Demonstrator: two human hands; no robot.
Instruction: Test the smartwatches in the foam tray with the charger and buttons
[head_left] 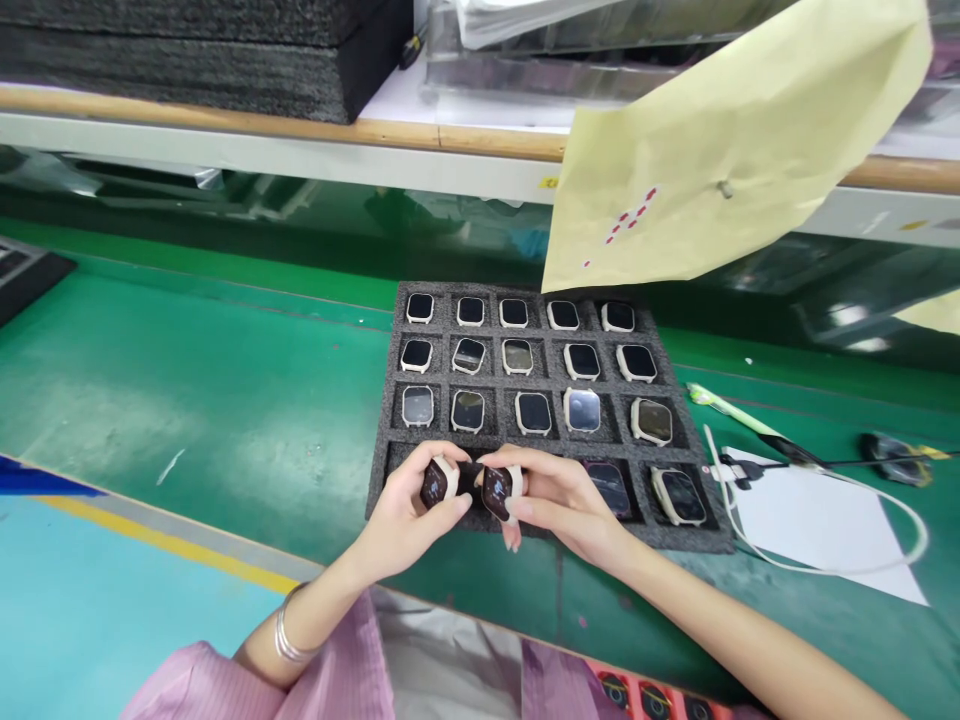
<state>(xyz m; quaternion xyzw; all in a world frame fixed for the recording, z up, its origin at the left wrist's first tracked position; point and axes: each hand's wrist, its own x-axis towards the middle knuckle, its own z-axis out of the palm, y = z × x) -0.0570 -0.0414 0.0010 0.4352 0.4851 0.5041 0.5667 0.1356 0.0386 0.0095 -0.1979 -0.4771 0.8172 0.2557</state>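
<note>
My left hand (pixel 411 510) grips a smartwatch body (pixel 439 482) by its edges, its dark screen lit with small marks. Close beside it, my right hand (pixel 559 495) has its thumb and fingers round a second smartwatch body (pixel 498 492), also with a lit screen. Both are held over the front row of a dark grey foam tray (pixel 551 380). Several strapless watches, such as this silver-rimmed one (pixel 679 496) at the front right, lie screen up in the tray's square pockets. My hands hide part of the front row.
A yellow paper sheet (pixel 697 170) with red arrows hangs over the tray's back edge. To the right lie a white sheet (pixel 832 525), a white cable (pixel 825 570) and a green-tipped pen-like tool (pixel 727 408). Black foam blocks (pixel 187 60) stand on the shelf. A red tray (pixel 652 695) shows below the table edge.
</note>
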